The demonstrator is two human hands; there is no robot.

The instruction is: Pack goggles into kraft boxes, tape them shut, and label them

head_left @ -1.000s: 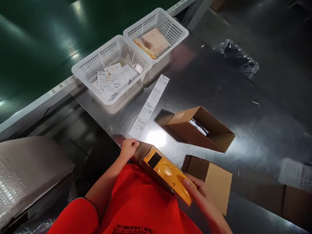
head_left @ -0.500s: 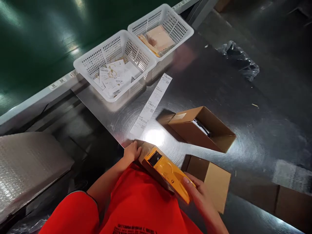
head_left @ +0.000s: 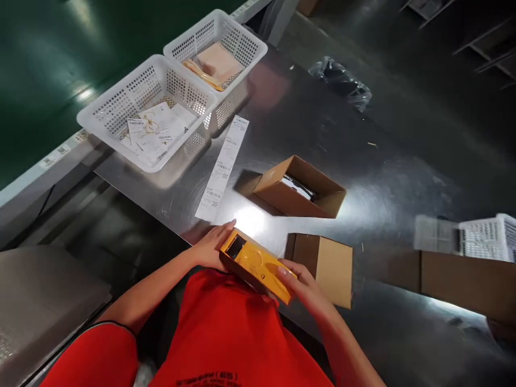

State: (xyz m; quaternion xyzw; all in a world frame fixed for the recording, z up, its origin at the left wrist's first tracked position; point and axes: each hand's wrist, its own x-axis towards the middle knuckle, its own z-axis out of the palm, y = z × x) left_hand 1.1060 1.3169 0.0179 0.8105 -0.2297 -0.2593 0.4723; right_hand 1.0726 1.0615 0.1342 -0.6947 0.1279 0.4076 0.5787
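Note:
Close to my body, an orange tape dispenser (head_left: 258, 262) with a dark window at one end lies along the top of a cardboard box that is mostly hidden beneath it. My right hand (head_left: 296, 279) grips the dispenser's right end. At the other end, my left hand (head_left: 212, 247) holds the side of the box, its fingers partly hidden. Beyond them a strip of printed labels (head_left: 222, 169) lies on the metal table (head_left: 306, 123). An open cardboard box (head_left: 278, 191) with a black and white item inside stands to the right of the strip.
Two white baskets (head_left: 91, 121) stand at the back left, holding papers and flat packets. Another carton (head_left: 334, 271) sits right of my right hand. Farther right are a long carton (head_left: 463, 274) and a white basket (head_left: 484, 236). Clear plastic (head_left: 341, 80) lies at the far edge.
The view has shifted right, bringing the white basket at the right into sight. My left hand has moved along the box, closer to the dispenser's end. My right hand still grips the dispenser.

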